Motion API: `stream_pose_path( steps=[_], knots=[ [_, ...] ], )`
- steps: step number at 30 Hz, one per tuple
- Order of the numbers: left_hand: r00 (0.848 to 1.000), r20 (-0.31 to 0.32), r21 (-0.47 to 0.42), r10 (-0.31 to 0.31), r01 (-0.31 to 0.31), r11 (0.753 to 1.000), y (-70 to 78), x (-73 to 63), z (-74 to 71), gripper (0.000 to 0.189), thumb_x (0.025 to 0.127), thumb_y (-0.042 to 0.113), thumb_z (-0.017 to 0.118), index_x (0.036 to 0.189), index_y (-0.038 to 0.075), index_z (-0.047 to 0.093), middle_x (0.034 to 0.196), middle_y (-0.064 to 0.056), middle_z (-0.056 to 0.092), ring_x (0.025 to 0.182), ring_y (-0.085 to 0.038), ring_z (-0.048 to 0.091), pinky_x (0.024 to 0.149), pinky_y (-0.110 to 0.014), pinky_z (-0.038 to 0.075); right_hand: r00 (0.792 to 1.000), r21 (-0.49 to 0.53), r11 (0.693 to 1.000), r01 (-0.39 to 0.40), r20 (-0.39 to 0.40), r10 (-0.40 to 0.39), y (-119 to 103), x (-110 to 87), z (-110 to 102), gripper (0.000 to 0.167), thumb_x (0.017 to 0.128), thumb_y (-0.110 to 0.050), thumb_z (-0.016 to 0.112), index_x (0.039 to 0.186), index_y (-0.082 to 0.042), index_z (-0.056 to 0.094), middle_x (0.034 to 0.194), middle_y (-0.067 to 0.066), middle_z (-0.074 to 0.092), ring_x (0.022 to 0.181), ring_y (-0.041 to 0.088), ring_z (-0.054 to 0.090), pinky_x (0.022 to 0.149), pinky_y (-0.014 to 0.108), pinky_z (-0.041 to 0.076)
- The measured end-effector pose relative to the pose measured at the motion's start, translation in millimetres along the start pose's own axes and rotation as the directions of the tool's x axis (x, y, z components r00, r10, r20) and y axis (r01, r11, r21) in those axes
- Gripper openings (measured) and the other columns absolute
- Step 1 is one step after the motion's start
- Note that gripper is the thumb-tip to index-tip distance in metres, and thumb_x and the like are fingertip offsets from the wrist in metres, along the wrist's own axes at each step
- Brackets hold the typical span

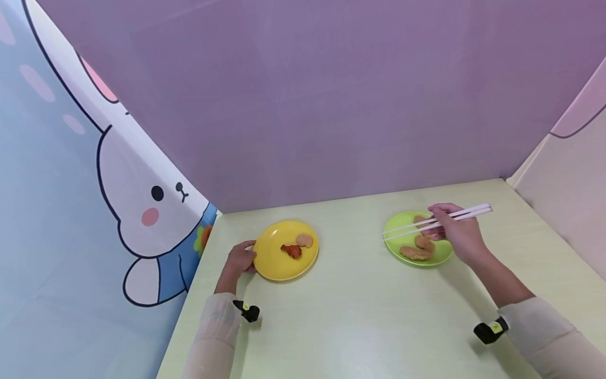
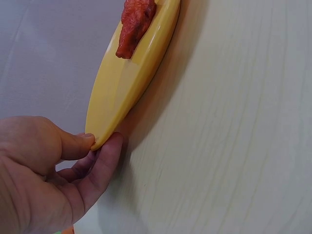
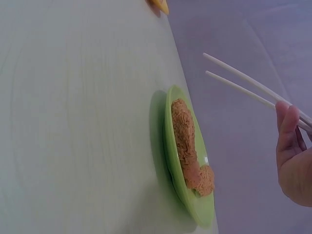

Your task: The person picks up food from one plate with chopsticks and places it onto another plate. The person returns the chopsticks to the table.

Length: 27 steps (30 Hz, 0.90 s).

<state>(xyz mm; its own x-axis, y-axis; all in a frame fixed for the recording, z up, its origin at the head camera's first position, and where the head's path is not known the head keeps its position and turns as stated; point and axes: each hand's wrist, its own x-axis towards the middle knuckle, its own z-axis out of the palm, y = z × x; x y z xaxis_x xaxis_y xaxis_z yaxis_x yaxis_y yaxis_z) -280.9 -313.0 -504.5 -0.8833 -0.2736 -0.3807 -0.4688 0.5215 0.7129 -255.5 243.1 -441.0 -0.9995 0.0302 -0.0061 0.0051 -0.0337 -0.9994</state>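
My left hand (image 1: pixel 241 258) pinches the left rim of a yellow plate (image 1: pixel 272 258), thumb on top and fingers beneath. On that plate lie a reddish-brown piece like a small chicken drumstick (image 1: pixel 292 251) and a pale tan lump (image 1: pixel 304 240). In my right hand (image 1: pixel 459 234) is a pair of white chopsticks (image 1: pixel 475 211), their tips slightly apart with nothing between them. They extend left above a green plate (image 1: pixel 443 255). It bears a breaded drumstick-shaped piece (image 3: pixel 184 136), a rounded breaded piece (image 1: pixel 424 243) and another brown piece, partly hidden behind the chopsticks in the head view.
Both plates stand on a pale wood-grain table (image 1: pixel 350 305), well apart. Behind the table rises a purple fabric wall (image 1: pixel 331 105). A blue panel with a cartoon rabbit (image 1: pixel 142 210) borders the left side, and a pale panel (image 1: pixel 568 173) the right.
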Motion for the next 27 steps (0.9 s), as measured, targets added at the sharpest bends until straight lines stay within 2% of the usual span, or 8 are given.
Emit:
stream_pose_path(
  steps=[4,11,16,23,27],
  knots=[
    [1.0,0.001,0.002,0.007,-0.007,1.0,1.4,-0.9,-0.5,0.051,0.098,0.007,0.053,0.148,0.012,0.052,0.119,-0.02,0.068,0.063,-0.015,0.069,0.061,-0.03,0.061,1.0,-0.014,1.0,0.001,0.001,-0.001,-0.7,-1.3,-5.4,0.008,0.102,-0.026,0.062,0.102,-0.027,0.069,0.079,-0.006,0.078,0.062,0.007,0.072,0.054,0.021,0.058],
    [1.0,0.002,-0.007,0.003,-0.003,1.0,-0.5,0.2,0.9,0.051,0.097,0.007,0.053,0.148,0.013,0.052,0.12,-0.02,0.068,0.063,-0.015,0.069,0.06,-0.03,0.061,0.999,0.073,0.997,0.027,0.024,-0.029,-0.8,-1.7,-14.9,0.01,0.101,-0.025,0.062,0.105,-0.02,0.07,0.082,0.0,0.078,0.067,0.013,0.076,0.051,0.022,0.057],
    [1.0,0.001,-0.01,-0.013,0.013,1.0,-0.9,2.0,0.6,0.051,0.097,0.007,0.053,0.148,0.013,0.052,0.118,-0.02,0.068,0.062,-0.016,0.069,0.059,-0.031,0.061,0.999,0.103,0.994,0.037,0.025,-0.04,-1.2,-4.7,-21.3,0.01,0.101,-0.022,0.062,0.103,-0.02,0.072,0.082,-0.001,0.077,0.065,0.013,0.076,0.05,0.022,0.056],
    [1.0,0.003,0.006,-0.006,0.006,1.0,-1.7,3.2,-0.8,0.053,0.095,0.007,0.053,0.148,0.012,0.053,0.116,-0.02,0.068,0.062,-0.017,0.069,0.058,-0.031,0.061,0.999,0.102,0.994,0.028,0.032,-0.031,-1.2,-7.4,-33.5,0.01,0.101,-0.022,0.063,0.101,-0.022,0.073,0.081,-0.003,0.076,0.064,0.012,0.075,0.051,0.022,0.057],
    [1.0,-0.006,0.01,-0.001,0.001,1.0,-2.1,2.6,-1.0,0.052,0.095,0.006,0.053,0.147,0.012,0.054,0.117,-0.02,0.069,0.062,-0.016,0.07,0.058,-0.031,0.061,0.999,0.064,0.998,0.026,0.042,-0.029,-3.4,-9.5,-39.5,0.01,0.101,-0.023,0.063,0.101,-0.022,0.072,0.082,-0.003,0.075,0.064,0.012,0.075,0.051,0.022,0.057]
  ],
)
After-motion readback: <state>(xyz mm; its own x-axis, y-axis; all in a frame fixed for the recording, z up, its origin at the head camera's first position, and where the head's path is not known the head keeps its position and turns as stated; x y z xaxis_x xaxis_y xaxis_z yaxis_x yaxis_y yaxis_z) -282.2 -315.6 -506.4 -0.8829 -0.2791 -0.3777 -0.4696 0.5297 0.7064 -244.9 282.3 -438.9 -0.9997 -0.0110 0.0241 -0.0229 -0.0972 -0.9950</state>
